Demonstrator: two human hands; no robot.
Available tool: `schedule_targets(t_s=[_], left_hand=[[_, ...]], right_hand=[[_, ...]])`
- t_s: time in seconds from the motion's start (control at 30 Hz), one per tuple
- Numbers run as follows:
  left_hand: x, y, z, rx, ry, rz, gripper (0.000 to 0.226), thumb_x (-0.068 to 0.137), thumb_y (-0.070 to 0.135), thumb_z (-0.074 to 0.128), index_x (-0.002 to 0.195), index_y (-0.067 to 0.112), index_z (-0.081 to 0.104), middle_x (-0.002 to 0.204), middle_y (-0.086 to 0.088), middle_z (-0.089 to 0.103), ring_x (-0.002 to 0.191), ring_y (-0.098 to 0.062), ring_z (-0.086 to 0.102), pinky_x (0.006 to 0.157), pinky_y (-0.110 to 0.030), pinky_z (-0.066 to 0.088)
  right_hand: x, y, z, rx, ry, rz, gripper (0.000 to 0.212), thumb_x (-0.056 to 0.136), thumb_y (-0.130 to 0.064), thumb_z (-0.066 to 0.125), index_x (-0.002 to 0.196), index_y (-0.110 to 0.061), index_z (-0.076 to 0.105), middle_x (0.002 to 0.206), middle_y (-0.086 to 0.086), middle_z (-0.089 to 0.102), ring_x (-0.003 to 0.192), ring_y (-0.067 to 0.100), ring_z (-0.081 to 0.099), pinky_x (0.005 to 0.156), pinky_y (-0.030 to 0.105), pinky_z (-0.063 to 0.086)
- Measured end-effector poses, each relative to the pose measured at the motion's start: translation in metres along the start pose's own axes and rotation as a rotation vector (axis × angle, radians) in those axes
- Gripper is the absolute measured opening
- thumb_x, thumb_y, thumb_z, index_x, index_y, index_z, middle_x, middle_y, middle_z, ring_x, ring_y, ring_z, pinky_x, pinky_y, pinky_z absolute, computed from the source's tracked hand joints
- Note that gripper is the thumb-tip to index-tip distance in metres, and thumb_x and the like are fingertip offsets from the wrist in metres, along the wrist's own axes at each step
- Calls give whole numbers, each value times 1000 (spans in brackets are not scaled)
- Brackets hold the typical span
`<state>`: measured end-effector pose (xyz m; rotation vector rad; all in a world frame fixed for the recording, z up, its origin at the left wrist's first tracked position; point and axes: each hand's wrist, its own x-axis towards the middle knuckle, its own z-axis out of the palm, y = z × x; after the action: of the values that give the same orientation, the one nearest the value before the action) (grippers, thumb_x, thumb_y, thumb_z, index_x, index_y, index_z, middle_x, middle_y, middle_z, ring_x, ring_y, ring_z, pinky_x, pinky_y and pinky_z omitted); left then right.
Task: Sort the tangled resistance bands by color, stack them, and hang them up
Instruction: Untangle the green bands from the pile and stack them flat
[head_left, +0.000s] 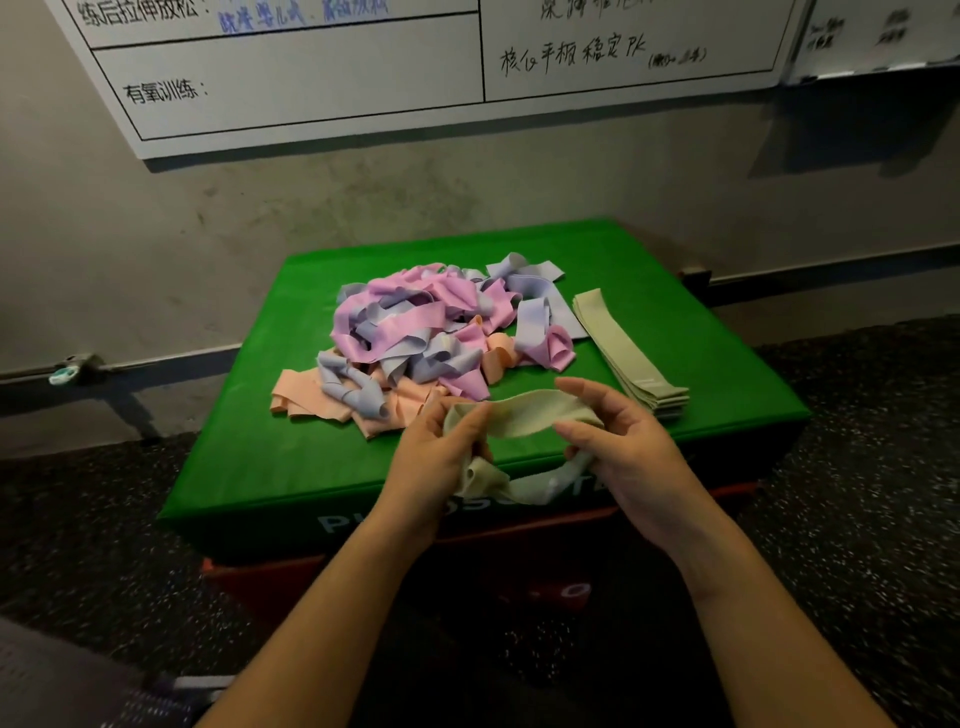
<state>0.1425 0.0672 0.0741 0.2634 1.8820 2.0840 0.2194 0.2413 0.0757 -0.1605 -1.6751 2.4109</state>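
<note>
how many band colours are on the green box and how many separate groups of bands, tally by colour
pale green: 2 groups, neat stack and band held in left hand and right hand
pink: 1, tangled
lilac: 1, tangled
peach: 1, tangled
total: 4 colours, 5 groups

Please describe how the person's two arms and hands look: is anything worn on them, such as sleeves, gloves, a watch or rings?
Both forearms are bare up to the bottom edge of the picture; no sleeve shows. The left hand and the right hand wear no gloves. No watch, bracelet or ring is visible on either wrist or on the fingers that show. The nails look short and unpainted.
</note>
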Motion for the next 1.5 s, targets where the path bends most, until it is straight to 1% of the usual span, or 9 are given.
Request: schedule_targets(t_s=[0.17,0.43,0.6,0.73,0.93,1.17,1.27,1.4,1.5], left_hand=[[0,4,-10,-123,-29,-54,27,67,34,79,87,15,75,89,-8,70,83,-21,63,78,-39,52],[-6,9,-8,-67,-73,2,26,79,35,70,93,13,75,90,-13,70,78,-24,61,70,-35,50],[-10,12,-2,-25,-126,4,12,93,27,59,83,27,64,79,0,61,60,-9,55,49,-23,47],[-10,11,-1,15,-121,28,11,95,26,60,84,28,64,89,-2,61,71,-11,55,53,-23,45],[-9,6,-8,129,-149,70,14,86,20,72,100,19,70,99,-11,70,84,-19,67,69,-28,56],[-7,10,-8,-106,-68,-26,16,80,32,65,92,25,73,94,-6,75,82,-23,71,70,-37,59],[-6,12,-12,-132,-79,-14,17,84,28,62,98,21,68,89,-6,74,70,-20,70,61,-33,59],[-6,11,-16,-152,-71,13,17,83,29,63,97,22,68,75,-1,67,56,-15,60,51,-27,53],[-7,10,-17,-142,-104,37,14,81,27,63,91,25,72,76,1,67,51,-13,55,47,-24,49]], right_hand=[[-4,-2,-10,-174,61,-55,47,81,4,70,118,-24,64,94,2,65,78,7,65,67,19,53],[-6,-1,-17,-528,232,-157,12,87,-9,73,93,-18,68,85,-4,66,73,0,59,65,11,47],[-5,-4,-21,-617,389,-170,21,89,-24,72,90,-18,52,84,-4,54,69,5,49,65,25,44],[-7,-6,-18,-423,310,-33,16,94,-19,66,96,-25,51,98,8,68,84,21,68,79,49,55],[-16,-24,-20,132,102,75,50,73,-2,67,118,-19,53,89,4,64,73,14,61,71,34,57],[-23,-28,-23,62,-105,166,59,73,7,68,127,-16,61,112,8,71,100,25,67,88,34,57],[-25,-26,-25,-4,-148,195,59,75,8,69,129,-15,62,106,-1,74,94,17,70,88,33,59],[-20,-19,-25,-46,-24,186,64,76,6,68,134,-20,58,113,5,72,100,19,69,81,29,59],[-11,-7,-26,-463,206,185,64,81,-3,75,138,-23,54,113,11,68,100,25,68,86,37,57]])
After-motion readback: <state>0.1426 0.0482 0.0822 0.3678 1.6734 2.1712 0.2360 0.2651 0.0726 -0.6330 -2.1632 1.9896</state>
